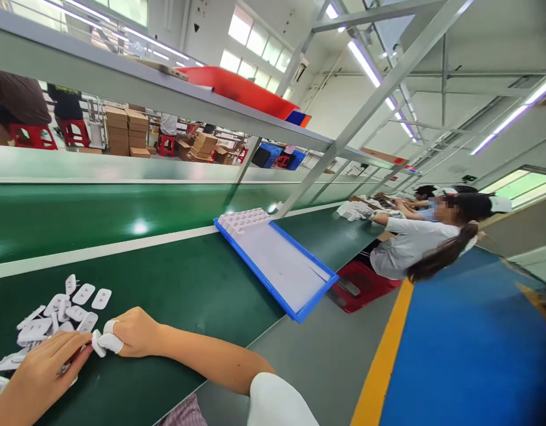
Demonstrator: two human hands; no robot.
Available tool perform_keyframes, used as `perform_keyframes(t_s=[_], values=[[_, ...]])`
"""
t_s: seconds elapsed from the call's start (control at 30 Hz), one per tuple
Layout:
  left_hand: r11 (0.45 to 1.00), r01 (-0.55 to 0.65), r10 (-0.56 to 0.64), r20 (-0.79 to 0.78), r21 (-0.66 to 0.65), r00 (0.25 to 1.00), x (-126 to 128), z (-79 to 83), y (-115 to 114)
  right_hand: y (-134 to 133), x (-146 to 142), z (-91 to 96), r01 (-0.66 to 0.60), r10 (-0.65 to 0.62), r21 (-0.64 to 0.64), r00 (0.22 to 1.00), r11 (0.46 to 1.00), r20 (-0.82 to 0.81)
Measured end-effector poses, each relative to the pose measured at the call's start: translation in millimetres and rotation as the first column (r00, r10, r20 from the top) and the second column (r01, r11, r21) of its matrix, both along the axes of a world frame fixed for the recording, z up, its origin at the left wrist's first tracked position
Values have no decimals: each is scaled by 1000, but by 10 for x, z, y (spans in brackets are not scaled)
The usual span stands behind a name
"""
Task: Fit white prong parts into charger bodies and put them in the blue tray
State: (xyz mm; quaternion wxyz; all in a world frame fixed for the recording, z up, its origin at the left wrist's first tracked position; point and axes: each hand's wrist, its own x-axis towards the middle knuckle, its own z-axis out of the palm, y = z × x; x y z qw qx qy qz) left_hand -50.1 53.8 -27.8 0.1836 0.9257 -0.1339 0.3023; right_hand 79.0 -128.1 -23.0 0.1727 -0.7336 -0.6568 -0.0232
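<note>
While the left hand [39, 370] curls shut beside loose white plugs [64, 307], the right hand [135, 332] pinches one plug [96, 343] tightly between cot-covered fingers [109, 342] over the green conveyor belt [166, 296]

White plastic pieces [83, 294], dark green conveyor belt [135, 296], blue-rimmed white tray [255, 270], red stool [359, 287], yellow stripe [382, 355], blue floor [459, 337]

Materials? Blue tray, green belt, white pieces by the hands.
Blue tray: moulded plastic, by its smooth, even rim. Green belt: probably PVC, glossy, mirroring ceiling lights. White pieces: likely matte plastic, with small metal-looking prongs; too small to confirm.
</note>
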Motion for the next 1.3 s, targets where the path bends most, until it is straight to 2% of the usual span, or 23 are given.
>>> perform_keyframes(t_s=[0.13,0.27,0.37,0.7,0.87,0.97,1.1,1.23,1.3], values=[[999,15,-14,-18,29,1000,-9,-19,26,-16,-24,107,13,-14,-51,1000,999,-25],[999,20,-19,-26,45,999,-13,6,17,-28,-61,161,63,-66,-24,986,998,-150],[998,30,-29,-11,56,1000,-7,38,13,-37,-80,148,75,-73,0,973,997,-218],[997,19,-20,6,75,1000,16,79,8,-37,-58,92,45,-44,-4,971,999,-236],[997,40,-42,31,64,999,29,200,-50,-38,-59,80,54,-49,15,967,998,-250],[996,40,-43,33,85,999,20,316,-116,-44,-68,65,36,-16,68,959,997,-284],[992,29,-22,-59,124,998,2,426,-209,-48,-98,60,21,52,178,916,984,-397],[995,31,-30,-21,97,999,-8,411,-272,-59,-152,35,35,105,310,901,950,-422],[990,-9,9,4,143,1000,-2,355,-282,-84,-167,-4,52,99,336,904,940,-415]])
